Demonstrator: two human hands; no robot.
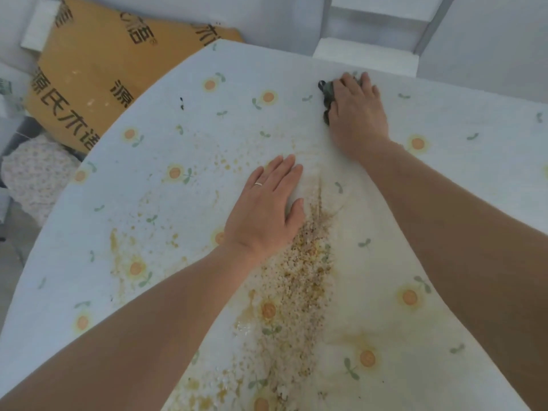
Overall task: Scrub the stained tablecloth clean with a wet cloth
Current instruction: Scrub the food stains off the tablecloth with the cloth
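Note:
A white tablecloth (pixel 184 120) printed with small orange flowers covers a round table. A wide band of yellow-brown stains and crumbs (pixel 299 280) runs down its middle toward me, with lighter splatter to the left. My left hand (pixel 265 212), wearing a ring, lies flat and open on the cloth just left of the stain. My right hand (pixel 357 109) reaches to the far side and presses down on a dark grey-green cloth (pixel 326 97), most of which is hidden under the palm.
An orange cardboard sheet with black characters (pixel 98 75) leans beyond the table's far left edge. A patterned fabric bundle (pixel 35 173) lies on the floor at left. A white chair or frame (pixel 367 54) stands past the far edge.

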